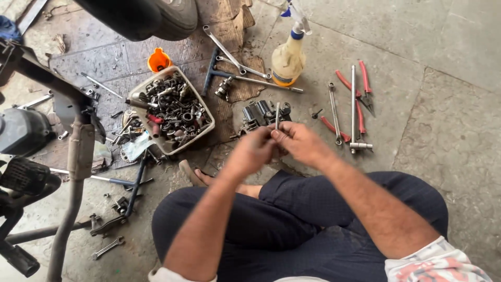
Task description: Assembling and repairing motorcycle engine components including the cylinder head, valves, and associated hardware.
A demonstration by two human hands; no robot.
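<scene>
I sit cross-legged on a concrete floor. My left hand (255, 150) and my right hand (298, 142) meet in front of my knees, fingertips together around a slim metal rod (277, 116) that stands up between them. Both hands pinch its lower end; motion blur hides the exact grip. Just beyond the hands lies a cluster of dark metal engine parts (258, 116) on the floor.
A white tray (206, 107) heaped with nuts, bolts and sockets sits to the left. Spanners (225, 52), a T-handle wrench (353, 109), red-handled pliers (365, 86), a spray bottle (289, 55) and an orange funnel (158, 60) lie around. A motorcycle frame (78, 151) and tyre (156, 18) stand at left.
</scene>
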